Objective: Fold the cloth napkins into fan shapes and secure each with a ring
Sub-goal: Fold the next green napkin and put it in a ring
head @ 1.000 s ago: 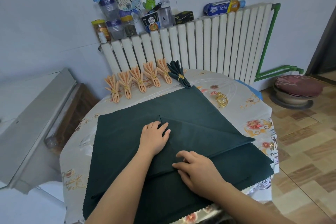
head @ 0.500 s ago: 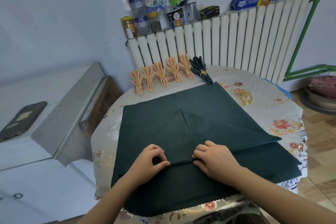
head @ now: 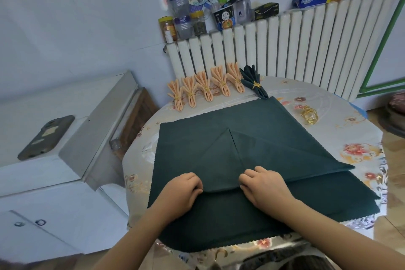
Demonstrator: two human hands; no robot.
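A dark green napkin (head: 258,144) lies spread over the near half of the round table (head: 359,138), its near edge overhanging the table's front rim. Two corners are folded inward so that they meet along a diagonal seam near the cloth's middle, and the folded flaps end in a crease running across the cloth toward the near edge. The left hand (head: 182,190) sits on the left end of that crease, fingers curled under and pinching the fold. The right hand (head: 263,184) sits at the right end of the same crease, fingers likewise curled and gripping the folded edge; the two hands are near each other, with a short stretch of crease between them. Along the far edge of the table, against the white radiator (head: 306,46), stands a row of finished pieces: five orange fan napkins (head: 206,87) side by side, each bound with a gold ring, and just to their right one dark green fan napkin (head: 254,82), also ringed, its lower tip touching the far corner of the spread cloth. A small pile of loose gold rings (head: 309,115) rests near the right edge of the table, just beside the cloth's right side but apart from it. Jars and containers line the radiator top. A dark phone (head: 47,137) lies on the white cabinet left of the table.
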